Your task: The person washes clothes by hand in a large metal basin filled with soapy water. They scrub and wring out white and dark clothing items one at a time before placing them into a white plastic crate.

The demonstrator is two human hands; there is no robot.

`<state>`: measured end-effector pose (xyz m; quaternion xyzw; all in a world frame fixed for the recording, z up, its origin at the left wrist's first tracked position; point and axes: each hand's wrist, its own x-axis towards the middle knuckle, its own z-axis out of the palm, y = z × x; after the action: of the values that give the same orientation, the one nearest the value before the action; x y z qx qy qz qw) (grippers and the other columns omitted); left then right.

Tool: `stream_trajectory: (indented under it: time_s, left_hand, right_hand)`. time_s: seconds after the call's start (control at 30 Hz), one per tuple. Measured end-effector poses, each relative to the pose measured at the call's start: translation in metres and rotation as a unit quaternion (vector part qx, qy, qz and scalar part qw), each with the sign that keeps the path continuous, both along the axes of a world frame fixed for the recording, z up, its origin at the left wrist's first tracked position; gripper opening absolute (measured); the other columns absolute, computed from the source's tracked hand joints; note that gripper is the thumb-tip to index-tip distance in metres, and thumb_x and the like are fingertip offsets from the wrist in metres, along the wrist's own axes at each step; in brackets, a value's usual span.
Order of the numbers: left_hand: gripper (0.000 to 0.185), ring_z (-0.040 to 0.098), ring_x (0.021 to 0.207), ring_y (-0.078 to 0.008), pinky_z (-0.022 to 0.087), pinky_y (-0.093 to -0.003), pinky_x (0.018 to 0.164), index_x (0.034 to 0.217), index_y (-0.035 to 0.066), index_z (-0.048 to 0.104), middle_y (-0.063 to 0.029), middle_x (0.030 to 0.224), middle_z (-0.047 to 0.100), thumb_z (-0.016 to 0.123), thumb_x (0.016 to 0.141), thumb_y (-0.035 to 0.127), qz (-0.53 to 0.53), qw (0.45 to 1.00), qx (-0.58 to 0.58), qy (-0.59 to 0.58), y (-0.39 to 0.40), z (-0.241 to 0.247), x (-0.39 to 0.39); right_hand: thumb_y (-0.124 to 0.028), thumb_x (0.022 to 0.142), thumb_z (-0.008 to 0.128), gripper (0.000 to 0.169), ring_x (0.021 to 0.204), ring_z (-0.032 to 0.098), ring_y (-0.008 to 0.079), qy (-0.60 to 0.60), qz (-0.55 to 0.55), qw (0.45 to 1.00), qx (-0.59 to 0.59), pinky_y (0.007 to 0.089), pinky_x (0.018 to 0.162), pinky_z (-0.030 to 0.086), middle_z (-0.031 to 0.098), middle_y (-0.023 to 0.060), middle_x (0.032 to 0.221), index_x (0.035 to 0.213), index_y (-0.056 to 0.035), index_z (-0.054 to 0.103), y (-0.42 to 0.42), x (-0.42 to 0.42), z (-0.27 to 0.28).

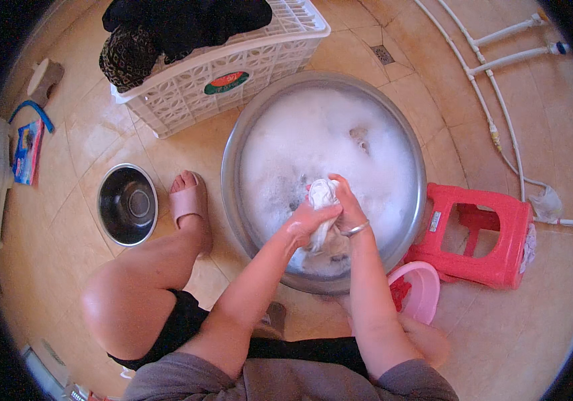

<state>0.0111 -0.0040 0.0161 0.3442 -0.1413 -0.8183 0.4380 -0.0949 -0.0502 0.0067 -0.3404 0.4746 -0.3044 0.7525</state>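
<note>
A wet white cloth (323, 194) is bunched between my two hands, low over a large round metal basin (232, 200). My left hand (308, 220) closes on it from the left, thumb pointing right. On the other side my right hand (349, 206) grips it, a silver bangle (355, 229) at that wrist. Part of the cloth hangs down beneath my palms. Thick white suds (301, 130) fill the basin and hide most of what lies in it. A brownish bit of fabric (360, 138) pokes through the foam at the upper right.
A white plastic crate (191, 95) holding dark clothes (186, 25) stands beyond the basin. To the left is a steel pot (128, 204). A red plastic stool (509, 240) and a pink tub (429, 290) with red fabric sit at the right. White pipes (477, 85) run along the wall.
</note>
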Motion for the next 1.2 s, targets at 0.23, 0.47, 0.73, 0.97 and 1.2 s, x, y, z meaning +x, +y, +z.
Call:
stream_trajectory:
  time_s: [0.23,0.47,0.73,0.97,1.2]
  left_hand:
    - [0.036,0.053,0.065,-0.0160,0.043,-0.0275,0.056,0.091,0.003,0.050,-0.0063,0.075,0.054,0.065,0.063,0.021,-0.088,0.993,0.072,0.025,0.004,0.014,-0.013]
    - [0.044,0.052,0.080,-0.0194,0.042,-0.0309,0.070,0.097,0.002,0.049,-0.0076,0.086,0.055,0.064,0.060,0.018,-0.051,0.930,-0.052,-0.360,0.019,-0.046,-0.037]
    - [0.039,0.054,0.075,-0.0197,0.044,-0.0349,0.065,0.099,0.003,0.048,-0.0101,0.090,0.056,0.060,0.070,0.026,-0.035,0.988,0.046,-0.142,0.011,-0.003,0.016]
    - [0.046,0.051,0.079,-0.0187,0.043,-0.0358,0.065,0.101,0.004,0.048,-0.0085,0.091,0.055,0.054,0.074,0.041,0.118,0.988,0.100,-0.023,0.005,-0.022,0.056]
    - [0.044,0.052,0.076,-0.0155,0.041,-0.0285,0.066,0.093,-0.001,0.055,-0.0077,0.087,0.055,0.064,0.067,0.033,0.139,0.916,0.109,-0.361,0.014,-0.020,0.097]
  right_hand:
    - [-0.018,0.065,0.063,0.036,0.073,0.049,0.0233,-0.227,0.112,0.967,0.031,0.0369,0.069,0.041,0.050,0.0071,0.076,0.091,-0.0068,0.042,-0.006,-0.011,0.023]
    - [-0.012,0.066,0.061,0.016,0.057,0.046,0.0104,0.135,0.145,0.974,-0.106,0.0251,0.054,0.039,0.049,0.0008,0.062,0.063,-0.0050,0.047,-0.002,0.008,0.020]
    - [-0.033,0.084,0.036,0.035,0.085,0.050,0.0133,0.044,-0.022,0.992,0.117,0.0257,0.075,0.040,0.055,0.0092,0.090,0.093,-0.0050,0.054,0.019,-0.005,-0.027]
    - [-0.028,0.080,0.048,0.032,0.085,0.050,0.0151,0.268,0.139,0.951,-0.071,0.0260,0.075,0.039,0.055,0.0082,0.088,0.096,-0.0004,0.053,0.054,-0.059,-0.042]
    - [-0.025,0.078,0.052,0.028,0.078,0.053,0.0172,0.023,-0.338,0.934,-0.116,0.0296,0.073,0.042,0.055,0.0081,0.086,0.090,0.0010,0.053,0.030,-0.096,0.039]
